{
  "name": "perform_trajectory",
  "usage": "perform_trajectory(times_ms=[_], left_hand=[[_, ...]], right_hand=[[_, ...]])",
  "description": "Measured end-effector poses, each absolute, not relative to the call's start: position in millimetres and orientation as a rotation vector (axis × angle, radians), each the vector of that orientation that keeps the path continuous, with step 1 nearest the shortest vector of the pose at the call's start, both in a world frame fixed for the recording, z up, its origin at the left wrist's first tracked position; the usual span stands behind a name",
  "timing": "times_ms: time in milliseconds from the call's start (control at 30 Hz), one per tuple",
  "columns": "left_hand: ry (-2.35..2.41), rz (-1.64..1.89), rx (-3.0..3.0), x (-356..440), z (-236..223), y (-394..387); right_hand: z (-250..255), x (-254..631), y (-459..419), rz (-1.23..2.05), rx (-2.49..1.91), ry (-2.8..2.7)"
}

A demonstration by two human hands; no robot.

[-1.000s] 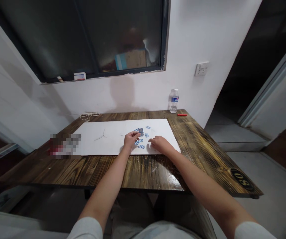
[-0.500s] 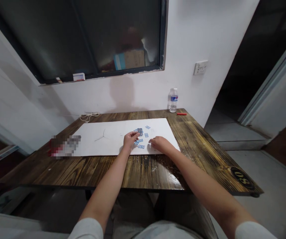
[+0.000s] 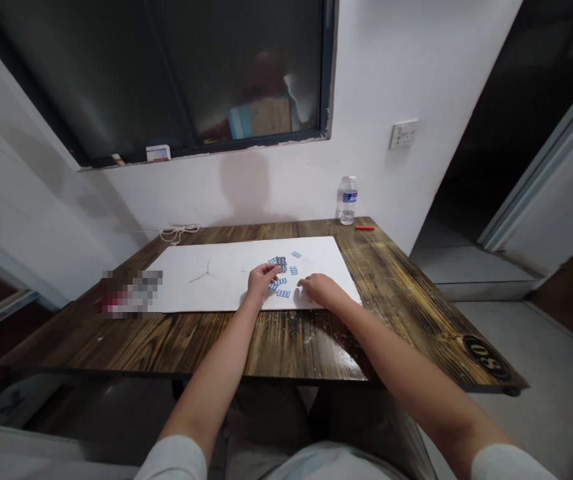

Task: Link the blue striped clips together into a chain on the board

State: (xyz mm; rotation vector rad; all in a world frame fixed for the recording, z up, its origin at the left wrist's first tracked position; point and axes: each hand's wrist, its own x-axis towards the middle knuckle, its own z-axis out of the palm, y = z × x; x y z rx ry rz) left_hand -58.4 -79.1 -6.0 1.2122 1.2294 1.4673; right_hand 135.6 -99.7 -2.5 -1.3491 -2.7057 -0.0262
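My left hand (image 3: 262, 281) is closed in a pinch on a small dark grey piece with blue edges (image 3: 281, 265), held over the white board (image 3: 226, 290). The piece is too small for me to tell its kind. Several flat blue-and-white striped pieces lie around it, among them one near the board's front (image 3: 283, 293), one at the back (image 3: 296, 255) and one between my hands (image 3: 293, 271). To the right, my right hand (image 3: 319, 290) rests low at the board with its fingers curled together. Whatever its fingertips may hold is hidden.
Beneath the board is a dark wooden table (image 3: 176, 347). A water bottle (image 3: 348, 200) and a red marker-like stick (image 3: 365, 228) stand and lie at the back right. A white cable (image 3: 179, 232) lies at the back left. A blurred-out item (image 3: 131, 293) covers the board's left end.
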Motion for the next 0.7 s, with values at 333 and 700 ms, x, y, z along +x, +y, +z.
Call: perform_trajectory(times_ms=[333,700], left_hand=[[1.226,1.466,1.216,-59.6,-8.1,-78.7],[1.231,1.469,1.23,-58.7,-8.4,-79.0]], right_hand=[[-0.8,138.6,-98.0,0.041,-1.284,-2.704],[-7.5,137.3,-94.9,0.011,-1.234,-2.736]])
